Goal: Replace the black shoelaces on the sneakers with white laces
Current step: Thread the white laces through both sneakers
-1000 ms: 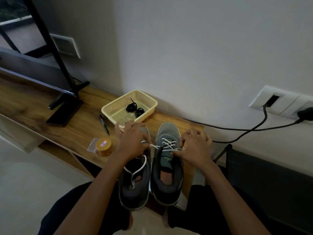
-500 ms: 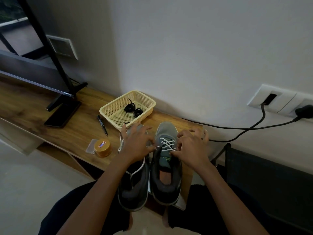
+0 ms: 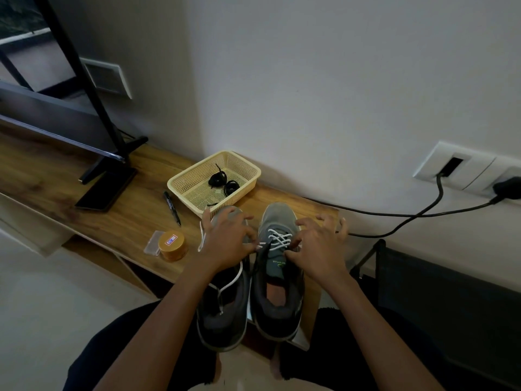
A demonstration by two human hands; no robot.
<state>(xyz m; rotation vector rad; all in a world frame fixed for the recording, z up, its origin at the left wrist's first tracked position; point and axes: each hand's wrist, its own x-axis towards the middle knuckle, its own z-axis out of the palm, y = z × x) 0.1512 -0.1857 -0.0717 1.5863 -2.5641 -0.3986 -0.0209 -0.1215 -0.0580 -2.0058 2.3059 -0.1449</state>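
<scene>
A second ago the right hand (image 3: 318,244) was bunched tight at the eyelets; now its fingers are splayed and bent like a claw, thumb tip at the lacing. Whether it pinches anything cannot be told. The left hand (image 3: 228,241) has shifted little and curls over the left sneaker (image 3: 222,314), its fingertips pinching the white lace (image 3: 279,239) where it leaves the right sneaker (image 3: 277,314). More white cord (image 3: 235,279) shows at that hand's outer edge and loops into the left sneaker's mouth.

Both sneakers are grey mesh with dark padded collars and stand side by side, heels over the front edge of the wood-grain worktop (image 3: 56,176) near its right end. The lace crosses in flat zigzags over the right sneaker's tongue. The black laces (image 3: 224,183) lie coiled in a cream perforated plastic basket (image 3: 180,193) at the back edge, near a slim black marker (image 3: 172,204) and a round amber tin (image 3: 172,245)
</scene>
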